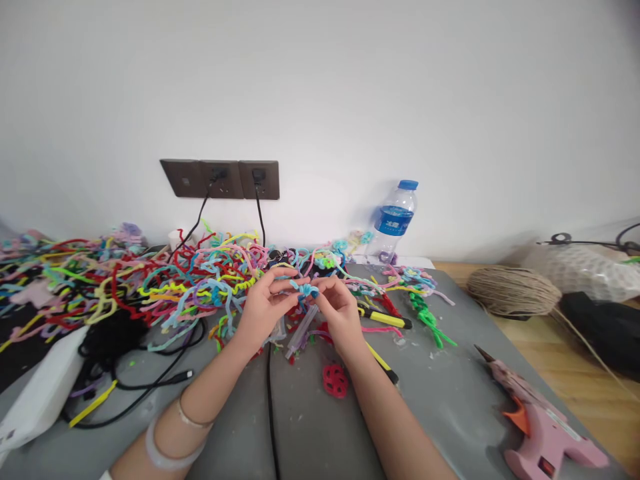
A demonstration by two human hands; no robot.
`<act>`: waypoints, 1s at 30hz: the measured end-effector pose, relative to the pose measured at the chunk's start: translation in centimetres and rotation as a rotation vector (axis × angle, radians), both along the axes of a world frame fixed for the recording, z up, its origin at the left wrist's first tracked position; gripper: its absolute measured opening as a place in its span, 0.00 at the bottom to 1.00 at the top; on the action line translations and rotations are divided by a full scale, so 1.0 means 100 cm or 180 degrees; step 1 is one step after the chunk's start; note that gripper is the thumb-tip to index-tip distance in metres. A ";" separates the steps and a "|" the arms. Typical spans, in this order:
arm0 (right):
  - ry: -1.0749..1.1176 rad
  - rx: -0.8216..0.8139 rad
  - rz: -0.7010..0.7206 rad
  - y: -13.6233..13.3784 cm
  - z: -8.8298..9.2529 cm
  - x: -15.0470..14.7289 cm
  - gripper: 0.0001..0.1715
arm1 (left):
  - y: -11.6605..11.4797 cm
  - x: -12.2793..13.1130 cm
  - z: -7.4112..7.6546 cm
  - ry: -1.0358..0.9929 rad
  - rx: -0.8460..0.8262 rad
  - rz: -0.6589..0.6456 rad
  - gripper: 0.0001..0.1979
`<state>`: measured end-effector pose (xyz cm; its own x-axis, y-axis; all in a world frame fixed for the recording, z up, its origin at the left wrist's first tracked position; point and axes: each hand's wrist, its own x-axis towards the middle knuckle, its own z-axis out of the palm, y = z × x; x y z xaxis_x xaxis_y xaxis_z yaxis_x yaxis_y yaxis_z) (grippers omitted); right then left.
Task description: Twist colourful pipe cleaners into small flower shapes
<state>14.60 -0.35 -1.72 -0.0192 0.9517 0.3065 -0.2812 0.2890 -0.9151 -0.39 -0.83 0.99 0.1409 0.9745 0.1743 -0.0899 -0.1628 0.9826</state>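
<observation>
My left hand [266,303] and my right hand [338,308] meet over the middle of the grey table [310,427]. Both pinch a small curled blue pipe-cleaner piece [305,289] between thumbs and fingertips. Below the hands lie clear glue sticks [301,331]. A red looped pipe-cleaner shape [335,380] rests on the table under my right wrist. A yellow and black utility knife [384,318] lies just right of my right hand.
A big tangle of coloured pipe cleaners [150,280] fills the back left. A green twisted piece [429,316], a water bottle [395,220], a twine spool [513,291] and a pink glue gun [543,427] sit right. Black cables [270,400] run from wall sockets [220,179].
</observation>
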 end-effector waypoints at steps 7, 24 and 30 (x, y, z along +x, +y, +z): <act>-0.0340 0.0288 0.0075 0.001 0.002 0.001 0.13 | -0.001 -0.001 -0.003 0.0636 0.0326 0.0123 0.17; -0.0150 -0.0207 0.0556 0.004 -0.005 0.006 0.16 | 0.006 -0.002 -0.012 0.0293 0.0271 0.0086 0.04; 0.0166 -0.0356 0.0775 0.002 -0.005 0.002 0.17 | 0.002 -0.001 -0.006 0.0809 0.0864 0.0272 0.02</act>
<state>14.82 -0.18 -2.24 -0.2386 0.9490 0.2062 -0.3776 0.1050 -0.9200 -0.52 -0.64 0.42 0.1332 0.9078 0.3976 0.1762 -0.4165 0.8919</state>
